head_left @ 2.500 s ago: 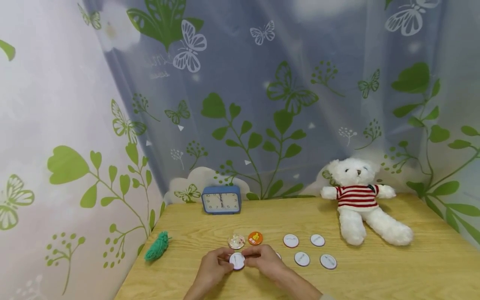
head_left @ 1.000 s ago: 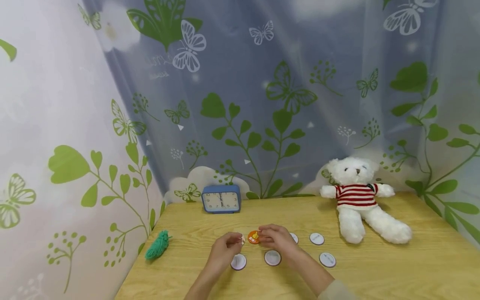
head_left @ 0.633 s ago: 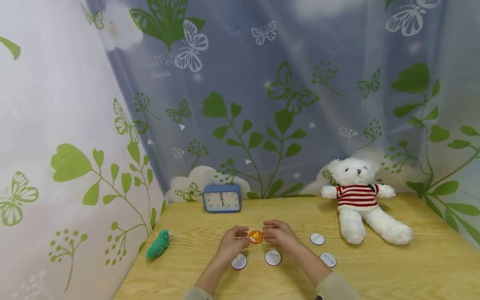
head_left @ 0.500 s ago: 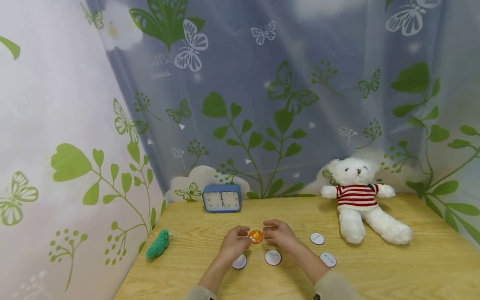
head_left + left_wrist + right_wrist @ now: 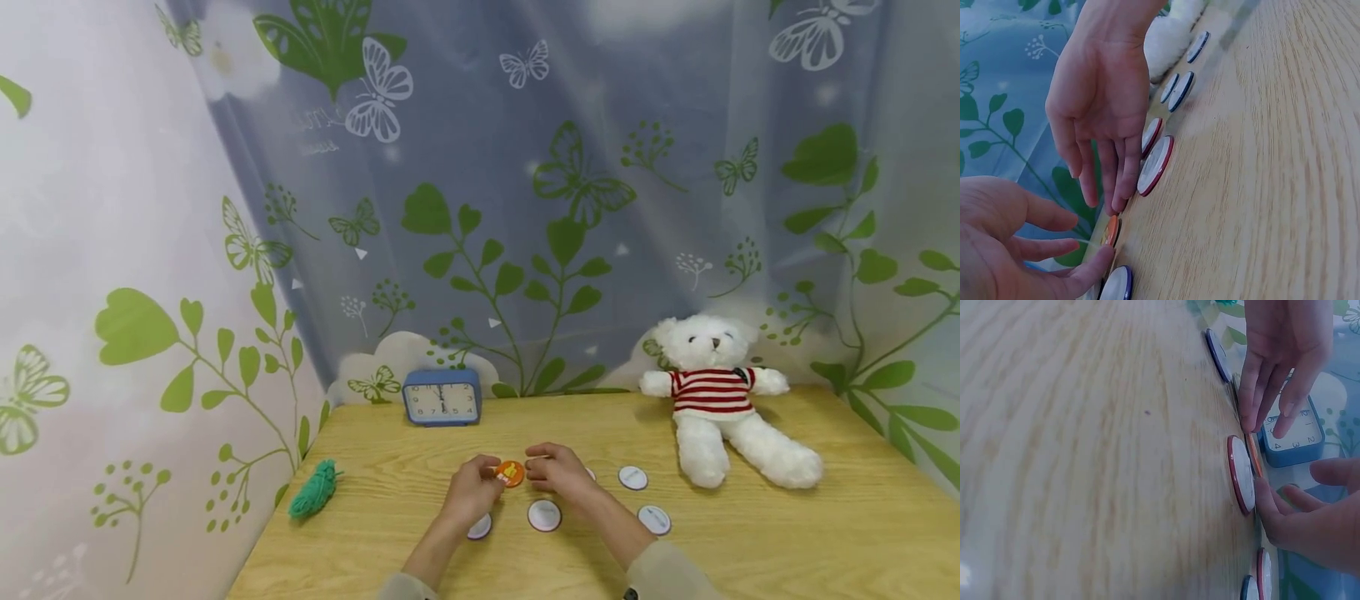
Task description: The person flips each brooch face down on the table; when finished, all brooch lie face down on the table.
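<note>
An orange badge (image 5: 512, 472) with a yellow figure lies on the table between my two hands. My left hand (image 5: 471, 492) is at its left edge, thumb tip right at the rim in the left wrist view. From the right, my right hand (image 5: 562, 477) has its loosely bent fingertips (image 5: 1117, 203) close to the opposite edge. Neither hand grips it. A white-backed badge (image 5: 544, 516) lies pin side up just nearer to me. Another white-backed badge (image 5: 480, 527) is partly covered by my left wrist. The cream patterned badge is hidden behind my left hand.
More white-backed badges lie to the right, one back badge (image 5: 633, 477) and one front badge (image 5: 655, 520). A blue clock (image 5: 442, 400) stands behind. Green yarn (image 5: 315, 490) lies at left. A white teddy bear (image 5: 714, 400) in a striped shirt sits at back right.
Both hands have let go of the front white-backed badge and moved back to either side of the orange one. Over the last half second my left hand shifts slightly right, closer to it.
</note>
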{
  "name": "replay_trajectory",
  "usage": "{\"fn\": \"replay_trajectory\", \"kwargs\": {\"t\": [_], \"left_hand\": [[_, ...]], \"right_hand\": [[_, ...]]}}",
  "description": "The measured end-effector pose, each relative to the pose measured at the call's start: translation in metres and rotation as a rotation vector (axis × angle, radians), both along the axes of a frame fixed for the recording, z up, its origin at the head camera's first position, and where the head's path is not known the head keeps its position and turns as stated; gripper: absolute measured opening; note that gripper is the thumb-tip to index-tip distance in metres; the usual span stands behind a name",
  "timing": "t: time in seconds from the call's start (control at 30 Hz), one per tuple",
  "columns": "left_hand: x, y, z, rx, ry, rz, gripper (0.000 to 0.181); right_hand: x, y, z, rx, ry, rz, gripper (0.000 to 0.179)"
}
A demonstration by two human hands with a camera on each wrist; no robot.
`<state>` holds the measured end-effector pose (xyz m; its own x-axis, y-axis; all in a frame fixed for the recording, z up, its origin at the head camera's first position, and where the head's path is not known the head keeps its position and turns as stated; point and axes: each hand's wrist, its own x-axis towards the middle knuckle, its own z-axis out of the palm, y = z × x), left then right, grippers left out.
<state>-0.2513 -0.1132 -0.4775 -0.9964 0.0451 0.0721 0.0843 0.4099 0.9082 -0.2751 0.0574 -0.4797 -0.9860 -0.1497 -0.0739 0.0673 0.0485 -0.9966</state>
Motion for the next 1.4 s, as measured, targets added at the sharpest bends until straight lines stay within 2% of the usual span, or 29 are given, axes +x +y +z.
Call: {"fn": "replay_trajectory", "kwargs": {"t": [0.17, 0.43, 0.67, 1.07, 1.23, 1.4], "left_hand": [[0.0, 0.003, 0.0, -0.017, -0.01, 0.011, 0.032], [-0.002, 0.007, -0.006, -0.01, 0.028, -0.012, 0.036], [0.0, 0.009, -0.004, 0.067, -0.024, -0.001, 0.043], [0.0, 0.011, -0.003, 0.235, -0.046, 0.04, 0.043], [0.0, 0.012, -0.002, 0.259, -0.056, 0.049, 0.044], [-0.001, 0.015, -0.003, 0.302, -0.038, 0.064, 0.043]], "right_hand": [[-0.001, -0.002, -0.003, 0.011, 0.015, 0.023, 0.035], [0.0, -0.001, -0.004, 0.006, 0.038, 0.029, 0.036], [0.003, -0.001, -0.005, -0.012, 0.075, 0.039, 0.039], [0.006, -0.002, -0.005, 0.009, 0.084, -0.009, 0.046], [0.005, -0.004, -0.005, -0.008, 0.078, -0.033, 0.049], [0.004, -0.006, -0.008, -0.017, 0.065, -0.079, 0.045]]}}
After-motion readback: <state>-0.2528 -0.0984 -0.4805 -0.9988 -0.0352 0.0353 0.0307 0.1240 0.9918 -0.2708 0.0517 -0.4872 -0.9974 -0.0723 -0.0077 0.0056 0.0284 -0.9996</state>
